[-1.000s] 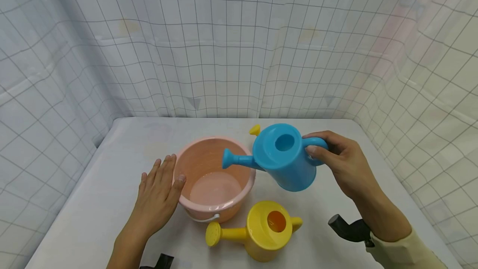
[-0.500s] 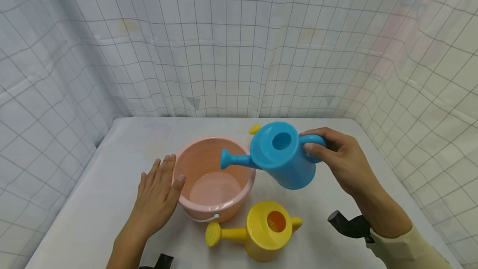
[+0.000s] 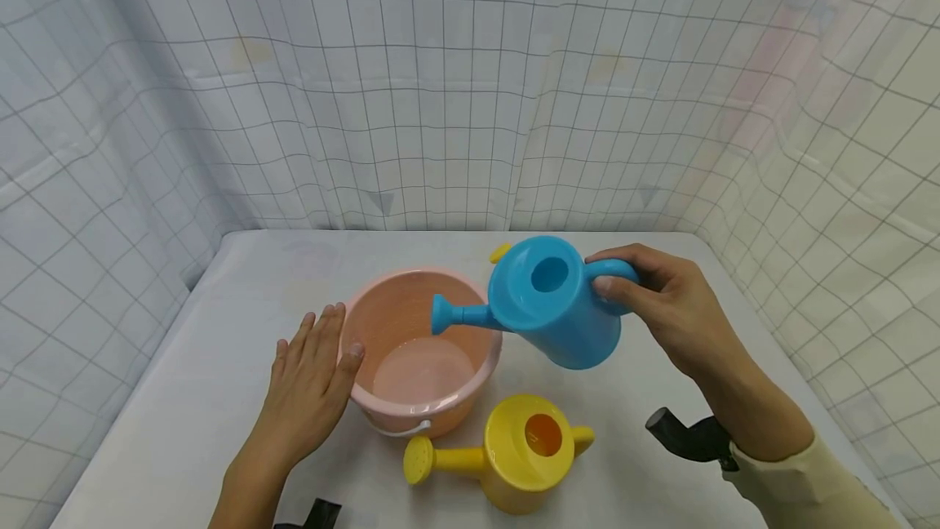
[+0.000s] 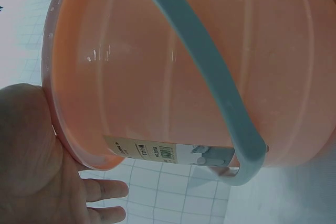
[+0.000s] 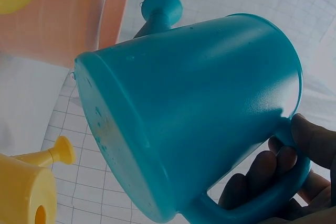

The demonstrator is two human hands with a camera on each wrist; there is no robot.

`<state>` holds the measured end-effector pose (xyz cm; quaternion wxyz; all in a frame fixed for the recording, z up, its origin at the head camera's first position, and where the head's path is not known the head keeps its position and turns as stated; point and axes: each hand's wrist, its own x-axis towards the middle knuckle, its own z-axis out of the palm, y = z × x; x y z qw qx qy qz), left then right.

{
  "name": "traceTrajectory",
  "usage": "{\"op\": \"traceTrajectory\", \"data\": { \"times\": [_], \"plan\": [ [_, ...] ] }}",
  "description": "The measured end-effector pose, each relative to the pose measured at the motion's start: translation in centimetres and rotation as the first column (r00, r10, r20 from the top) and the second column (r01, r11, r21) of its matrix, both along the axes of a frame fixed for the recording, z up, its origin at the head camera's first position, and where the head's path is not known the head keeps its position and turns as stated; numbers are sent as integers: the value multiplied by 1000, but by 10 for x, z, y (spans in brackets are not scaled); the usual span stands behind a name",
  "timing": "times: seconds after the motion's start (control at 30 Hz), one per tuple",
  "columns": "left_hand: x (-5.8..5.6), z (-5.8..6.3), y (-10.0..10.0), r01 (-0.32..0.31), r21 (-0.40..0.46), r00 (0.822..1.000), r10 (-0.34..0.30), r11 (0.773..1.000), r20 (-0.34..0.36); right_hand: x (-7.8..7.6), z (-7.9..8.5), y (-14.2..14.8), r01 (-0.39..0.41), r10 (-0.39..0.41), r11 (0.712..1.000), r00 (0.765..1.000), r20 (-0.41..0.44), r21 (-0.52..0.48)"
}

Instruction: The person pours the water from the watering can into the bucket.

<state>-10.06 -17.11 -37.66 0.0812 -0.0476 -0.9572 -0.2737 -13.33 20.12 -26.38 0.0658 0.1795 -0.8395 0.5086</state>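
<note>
My right hand point(image 3: 664, 300) grips the handle of a blue watering can point(image 3: 561, 317), thumb on top and fingers wrapped through the loop. The can is off the table, its spout reaching over the rim of a pink bucket point(image 3: 411, 410). Water drops cling to the can's base in the right wrist view. My left hand point(image 3: 312, 382) lies flat with straight fingers against the bucket's left rim. Shallow clear water seems to cover the bucket's bottom. A yellow watering can point(image 3: 525, 464) stands in front of the bucket, spout to the left.
Behind the blue can, another yellow piece point(image 3: 500, 252) peeks out, mostly hidden; the right wrist view shows a yellow spout and body point(image 5: 26, 182) there. The bucket's pale handle point(image 4: 210, 72) hangs down its side. Grid-patterned curtains point(image 3: 470, 104) enclose the white table point(image 3: 169, 431).
My right hand has shifted the blue watering can slightly left and away from me, covering more of the yellow piece behind. My left hand, the bucket and the near yellow can stay put.
</note>
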Motion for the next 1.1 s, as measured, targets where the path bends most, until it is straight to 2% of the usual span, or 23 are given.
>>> {"op": "traceTrajectory", "data": {
  "times": [0.53, 1.1],
  "plan": [
    [0, 0, 0, -4, -1, 1000, 4, 1000, 25, -1, 7, -2, 10, -10, 1000, 1000, 21, 23],
    [0, 0, 0, -2, -1, 1000, 2, 1000, 7, -3, 15, -6, 6, -6, 999, 1000, 22, 42]
  ]
}}
